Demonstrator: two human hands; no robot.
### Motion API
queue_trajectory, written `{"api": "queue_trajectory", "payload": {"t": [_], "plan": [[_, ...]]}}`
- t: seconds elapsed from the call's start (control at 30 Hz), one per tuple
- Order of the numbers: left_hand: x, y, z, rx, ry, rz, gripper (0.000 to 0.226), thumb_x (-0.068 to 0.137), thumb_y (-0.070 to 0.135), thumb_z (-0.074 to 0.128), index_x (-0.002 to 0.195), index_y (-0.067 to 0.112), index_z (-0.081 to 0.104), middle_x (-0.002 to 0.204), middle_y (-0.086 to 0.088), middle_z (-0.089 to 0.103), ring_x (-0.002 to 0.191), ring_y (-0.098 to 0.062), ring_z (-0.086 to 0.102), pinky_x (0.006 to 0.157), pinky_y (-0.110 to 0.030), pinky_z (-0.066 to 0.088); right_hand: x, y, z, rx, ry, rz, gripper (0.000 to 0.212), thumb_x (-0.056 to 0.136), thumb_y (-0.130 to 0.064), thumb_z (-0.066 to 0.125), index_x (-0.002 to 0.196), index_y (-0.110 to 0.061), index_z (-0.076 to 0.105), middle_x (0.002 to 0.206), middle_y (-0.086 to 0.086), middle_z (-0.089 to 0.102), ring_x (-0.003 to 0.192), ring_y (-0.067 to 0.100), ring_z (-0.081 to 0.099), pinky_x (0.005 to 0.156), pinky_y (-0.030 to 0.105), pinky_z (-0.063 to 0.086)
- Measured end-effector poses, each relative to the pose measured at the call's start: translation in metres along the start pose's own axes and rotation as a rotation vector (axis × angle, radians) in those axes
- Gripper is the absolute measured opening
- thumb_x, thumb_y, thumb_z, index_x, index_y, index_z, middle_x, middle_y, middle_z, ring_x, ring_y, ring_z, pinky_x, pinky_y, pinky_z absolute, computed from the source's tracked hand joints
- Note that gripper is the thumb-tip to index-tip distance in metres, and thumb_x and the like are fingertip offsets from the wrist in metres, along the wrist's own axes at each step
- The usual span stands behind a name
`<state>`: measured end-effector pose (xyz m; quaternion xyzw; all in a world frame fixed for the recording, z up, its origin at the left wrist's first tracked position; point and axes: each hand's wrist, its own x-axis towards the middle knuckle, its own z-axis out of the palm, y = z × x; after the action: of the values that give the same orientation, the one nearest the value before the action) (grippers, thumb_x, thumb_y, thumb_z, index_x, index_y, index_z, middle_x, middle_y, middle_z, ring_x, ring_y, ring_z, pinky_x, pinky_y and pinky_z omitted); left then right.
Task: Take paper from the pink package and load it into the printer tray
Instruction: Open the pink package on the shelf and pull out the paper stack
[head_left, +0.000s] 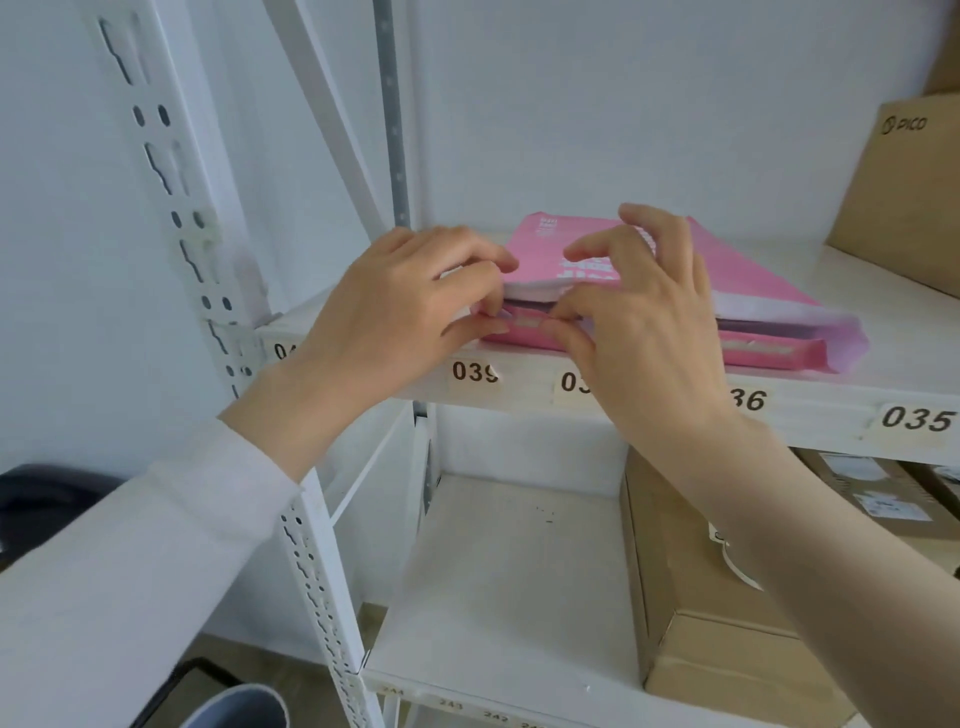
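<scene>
The pink package (748, 280) lies flat on the white upper shelf (883, 364), its open end turned toward me. White sheets of paper (535, 287) show in that opening under the lifted pink flap. My left hand (405, 312) pinches the left corner of the open end, fingers closed on the wrapper and paper edge. My right hand (639, 312) grips the middle of the opening, thumb below and fingers on top of the flap. No printer tray is recognisable in view.
Number labels such as 039 (474, 372) and 035 (917, 418) run along the shelf front. A cardboard box (914, 192) stands at the right of the upper shelf. More cardboard boxes (717, 623) fill the right of the lower shelf. A slotted white upright (218, 291) stands at left.
</scene>
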<state>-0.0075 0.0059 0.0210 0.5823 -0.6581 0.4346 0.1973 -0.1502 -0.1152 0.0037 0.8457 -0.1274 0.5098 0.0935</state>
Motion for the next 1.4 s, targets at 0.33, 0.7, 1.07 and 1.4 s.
{"api": "queue_trajectory", "payload": {"t": [0.33,0.7,1.07,1.4], "plan": [[0.002,-0.018,-0.014,-0.049,-0.195,0.036,0.028,0.088,0.04,0.044,0.086,0.016,0.058,0.114,0.002,0.065,0.1,-0.016,0.057,0.088,-0.031,0.033,-0.005,0.005,-0.002,-0.013,0.0,-0.068,0.024,0.078,-0.026,0.062,0.063,-0.011,0.072,0.101,0.011,0.067,0.116,0.043,0.05,0.093,0.041,0.033],[-0.012,0.006,0.002,0.027,-0.131,0.008,0.018,0.085,0.026,0.059,0.075,0.014,0.068,0.125,-0.008,0.062,0.108,-0.026,0.055,0.088,-0.035,0.034,-0.029,0.018,-0.014,-0.049,-0.066,-0.09,0.041,0.073,-0.046,0.066,0.09,-0.008,0.067,0.122,0.019,0.058,0.127,0.031,0.025,0.103,0.045,0.031],[0.01,0.04,0.011,0.007,0.002,-0.122,0.025,0.088,0.032,0.054,0.086,0.014,0.07,0.129,-0.009,0.058,0.112,-0.021,0.044,0.089,-0.034,0.033,-0.059,0.047,-0.044,-0.103,0.035,-0.058,0.034,0.091,-0.032,0.054,0.072,-0.01,0.071,0.126,0.021,0.055,0.124,0.03,0.026,0.089,0.055,0.039],[0.028,0.044,0.02,0.118,0.114,-0.114,0.014,0.083,0.013,0.061,0.086,0.02,0.073,0.115,-0.005,0.068,0.09,-0.025,0.067,0.078,-0.036,0.044,-0.046,0.056,-0.038,-0.126,-0.029,-0.111,0.027,0.094,-0.013,0.044,0.079,-0.003,0.063,0.071,0.013,0.063,0.061,0.034,0.062,0.052,0.041,0.052]]}}
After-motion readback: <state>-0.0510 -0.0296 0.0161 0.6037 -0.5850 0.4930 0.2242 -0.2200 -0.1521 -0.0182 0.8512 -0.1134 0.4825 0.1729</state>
